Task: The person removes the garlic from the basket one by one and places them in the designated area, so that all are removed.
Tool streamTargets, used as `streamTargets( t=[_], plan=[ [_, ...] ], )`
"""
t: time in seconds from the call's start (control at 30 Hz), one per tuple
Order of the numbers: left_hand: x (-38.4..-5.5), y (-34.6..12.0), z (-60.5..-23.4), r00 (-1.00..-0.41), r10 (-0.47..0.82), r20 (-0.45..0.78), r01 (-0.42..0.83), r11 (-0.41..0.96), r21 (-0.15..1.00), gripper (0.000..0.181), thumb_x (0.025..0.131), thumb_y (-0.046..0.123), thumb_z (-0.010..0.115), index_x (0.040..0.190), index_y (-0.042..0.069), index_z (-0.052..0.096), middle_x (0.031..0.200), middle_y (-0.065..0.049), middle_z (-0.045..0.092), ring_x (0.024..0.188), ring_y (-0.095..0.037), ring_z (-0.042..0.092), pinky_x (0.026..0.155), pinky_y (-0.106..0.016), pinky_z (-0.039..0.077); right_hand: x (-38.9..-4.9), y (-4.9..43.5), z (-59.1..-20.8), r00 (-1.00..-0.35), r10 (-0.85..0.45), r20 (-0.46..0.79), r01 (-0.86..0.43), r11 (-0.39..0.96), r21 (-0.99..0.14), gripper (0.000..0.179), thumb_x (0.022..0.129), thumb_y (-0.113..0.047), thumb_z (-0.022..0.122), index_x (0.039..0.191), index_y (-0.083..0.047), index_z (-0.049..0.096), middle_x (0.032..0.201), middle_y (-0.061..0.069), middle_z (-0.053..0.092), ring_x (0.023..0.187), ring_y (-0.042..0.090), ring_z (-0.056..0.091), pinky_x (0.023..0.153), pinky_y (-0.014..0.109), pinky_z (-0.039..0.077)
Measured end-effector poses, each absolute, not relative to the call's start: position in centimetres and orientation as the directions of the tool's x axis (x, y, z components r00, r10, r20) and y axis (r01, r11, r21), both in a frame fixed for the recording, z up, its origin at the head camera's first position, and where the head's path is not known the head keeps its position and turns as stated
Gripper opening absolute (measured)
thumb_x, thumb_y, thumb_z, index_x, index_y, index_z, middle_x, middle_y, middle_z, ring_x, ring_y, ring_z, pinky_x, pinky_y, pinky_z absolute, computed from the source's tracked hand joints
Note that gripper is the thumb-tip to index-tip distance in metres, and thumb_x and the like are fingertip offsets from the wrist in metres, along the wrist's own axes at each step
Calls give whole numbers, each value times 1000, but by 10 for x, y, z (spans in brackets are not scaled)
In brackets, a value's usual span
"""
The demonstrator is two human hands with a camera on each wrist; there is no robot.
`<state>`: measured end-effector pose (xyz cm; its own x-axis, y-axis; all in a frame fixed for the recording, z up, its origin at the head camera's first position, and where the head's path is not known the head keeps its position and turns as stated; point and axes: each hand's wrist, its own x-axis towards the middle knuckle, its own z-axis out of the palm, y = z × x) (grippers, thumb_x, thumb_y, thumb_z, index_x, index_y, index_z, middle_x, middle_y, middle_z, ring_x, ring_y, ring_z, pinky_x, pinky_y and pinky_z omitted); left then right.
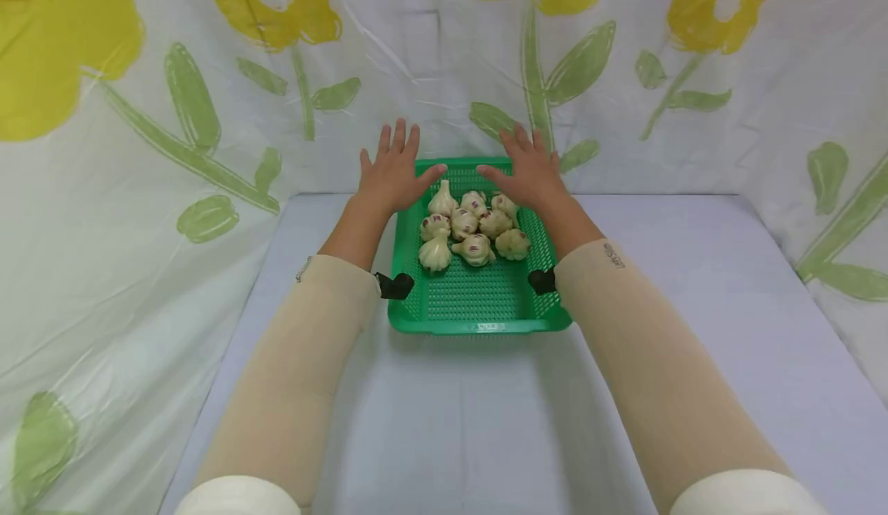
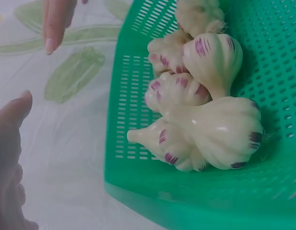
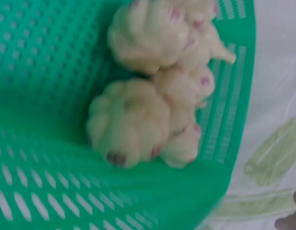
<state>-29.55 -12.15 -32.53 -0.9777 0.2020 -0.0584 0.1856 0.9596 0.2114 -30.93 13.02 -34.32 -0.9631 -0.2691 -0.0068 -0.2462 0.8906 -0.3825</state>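
Several garlic bulbs [image 1: 464,223], cream with purple streaks, lie bunched toward the far end of a green plastic basket [image 1: 479,327]. My left hand [image 1: 393,169] is over the basket's far left corner, fingers spread and pointing away. Opposite it, my right hand [image 1: 533,173] hovers by the far right corner with its fingers spread too. Neither hand holds anything, and both thumbs point inward over the far rim. In the left wrist view, the garlic bulbs [image 2: 224,132] lean on one another near the slotted wall. Blurred garlic bulbs [image 3: 131,122] show in the right wrist view.
The basket stands on a pale table [image 1: 694,330], close to its back edge. Behind it hangs a white curtain [image 1: 416,52] printed with yellow flowers and green leaves. Black wrist mounts [image 1: 397,286] jut from both sleeves over the basket's sides.
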Motion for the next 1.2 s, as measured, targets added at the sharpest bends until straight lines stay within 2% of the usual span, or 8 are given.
streamTargets(
  t=[0.1,0.23,0.37,0.47,0.6,0.8,1.0,1.2],
  plan=[
    [-286,-129,-327,-968,246,-44,217,915,341,92,93,74,31,158,24,-12,163,1,-23,151,-24,-20,119,-65,0,-306,123,-346,-946,-324,-14,-271,814,-514,87,93,-71,40,160,-27,6,167,3,0,153,33,1,120,63,10],
    [-267,-143,-335,-952,303,-42,239,825,513,91,94,70,38,159,23,-5,165,2,-16,152,-22,-16,121,-62,2,-300,114,-352,-920,-388,-54,-254,698,-669,82,93,-67,47,159,-26,20,163,4,24,149,30,26,117,55,29],
    [-247,-160,-351,-949,314,-35,225,748,624,91,90,74,42,159,32,1,164,13,-9,153,-19,-5,122,-58,11,-295,104,-358,-888,-455,-63,-258,608,-751,71,95,-56,55,153,-20,37,152,7,46,139,26,43,111,48,40],
    [-231,-170,-364,-952,307,-9,225,717,659,88,88,74,47,158,36,8,164,17,-2,153,-19,5,121,-57,19,-292,96,-362,-858,-508,-72,-261,553,-791,62,95,-49,60,147,-17,48,144,6,55,134,24,50,109,44,44],
    [-208,-180,-381,-949,313,17,246,707,663,85,89,69,53,158,33,15,164,15,5,153,-18,10,121,-55,22,-290,85,-368,-791,-602,-113,-267,505,-821,56,94,-42,64,141,-14,55,139,4,59,128,23,55,104,45,48],
    [-179,-187,-407,-934,358,17,279,695,662,87,89,65,58,158,26,22,164,16,7,153,-18,12,118,-56,26,-290,75,-380,-702,-690,-177,-278,494,-824,49,93,-29,68,138,-11,59,138,7,61,128,23,56,103,43,50],
    [-164,-192,-422,-925,379,-13,276,697,662,83,89,63,60,156,26,28,163,18,11,152,-18,16,117,-55,30,-290,70,-390,-670,-719,-184,-308,496,-812,49,92,-25,70,138,-10,59,140,5,59,134,24,51,108,43,46],
    [-161,-195,-427,-921,387,38,318,694,646,79,89,58,63,154,23,34,162,15,21,149,-19,26,116,-51,34,-290,65,-395,-652,-735,-184,-411,547,-729,54,90,-22,72,141,-11,56,146,3,54,134,29,49,106,44,47]
  ],
)
